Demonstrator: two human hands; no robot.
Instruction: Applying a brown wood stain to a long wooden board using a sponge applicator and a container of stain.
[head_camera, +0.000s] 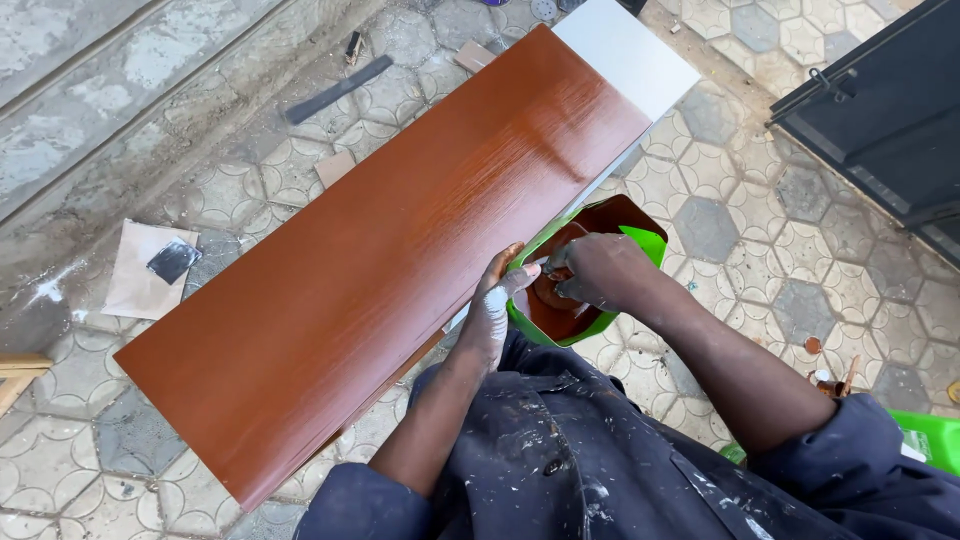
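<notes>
So the person was leaning over a long wooden board (390, 250), most of it coated in a wet-looking reddish-brown finish, with just the far end (625, 50) left bare white. Tucked against the near edge of the board sat a green container (585, 275) with the same brown stuff inside, close enough that nothing had to travel far (a sensible setup, I'd say).

The left hand (492, 305), smeared with white, was wrapped around the container's rim on the board side, apparently steadying it. The right hand (598, 270) was down over the opening, fingers curled tight around something small at the rim, maybe a brush or rag, though I honestly couldn't tell what, since the hand covered it.

Dark blue overalls (560, 450) spattered with white paint, so clearly not the first coat of the day. On the patterned paving (740, 200) lay a sheet of sandpaper on cardboard (150, 265), a dark flat strip (338, 90), and another green container (930, 435) off at the person's right.
</notes>
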